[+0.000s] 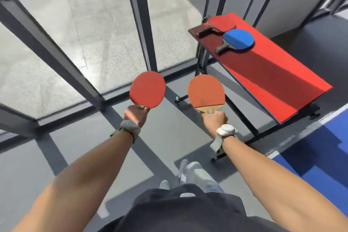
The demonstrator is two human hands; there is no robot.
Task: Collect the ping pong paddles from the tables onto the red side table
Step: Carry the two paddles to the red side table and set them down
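My left hand [136, 115] grips the handle of a red paddle [147, 89], blade up, over the grey floor. My right hand [214, 120] grips a second red paddle [206, 91] with a pale wooden neck. Both paddles hang left of the red side table [278, 81], short of its near edge. On the table's far end lie a blue paddle [237, 39] and, behind it, a red paddle [220, 23] with a dark handle.
The red table stands on a dark metal frame [239, 107] with small wheels. A glass wall with thick dark posts [139, 19] runs across the left and the back. Blue court flooring [320, 149] with a white line lies at the right. My feet [186, 173] are below.
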